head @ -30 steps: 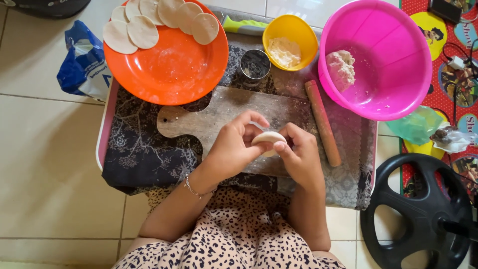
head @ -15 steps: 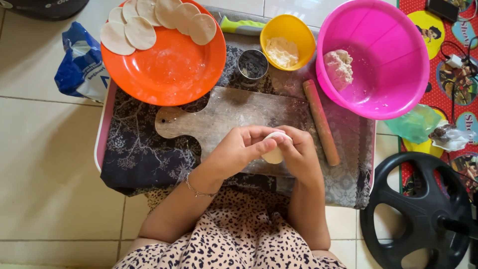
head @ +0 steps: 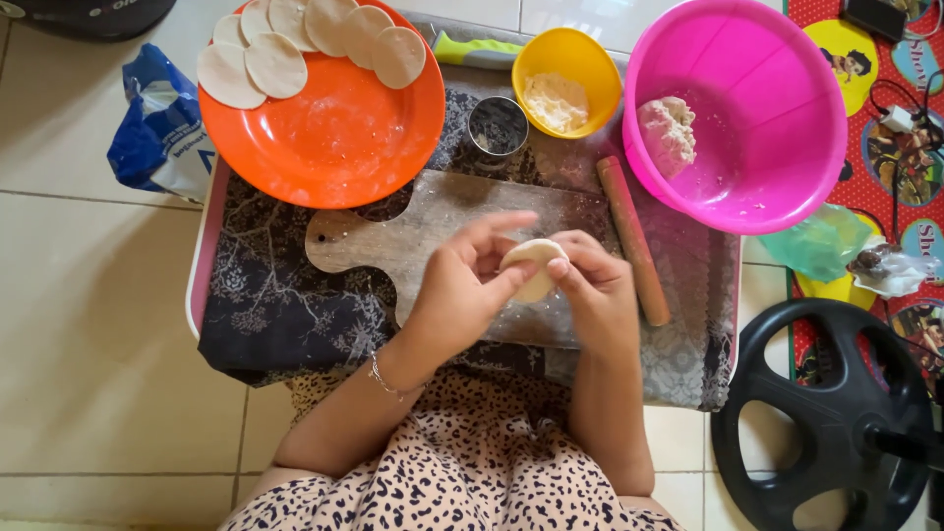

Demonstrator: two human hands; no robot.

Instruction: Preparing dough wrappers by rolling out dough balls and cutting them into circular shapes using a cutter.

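Dough piece (head: 532, 267), pale and folded into a half-round, is held above the wooden board (head: 413, 236), pinched between both hands. Left hand (head: 462, 290) is closed on its left edge, thumb and fingertips on the dough, index finger raised. Right hand (head: 595, 285) is closed on its right edge, fingers curled over the rim.

Rolling pin (head: 634, 241) lies on the patterned cloth (head: 265, 305) just beside the board's right end, angled toward the pink basin (head: 787, 108), which holds a lump of dough (head: 667, 133). Orange plate (head: 344, 138) stands at the board's upper left, with flat dough rounds (head: 295, 39) along its far rim. Yellow bowl (head: 565, 69) holds a pale filling; a small metal cup (head: 498, 126) stands just beside it. Blue bag (head: 157, 128) lies on the floor, left of the plate. A black wheel (head: 821, 413) sits at lower right.
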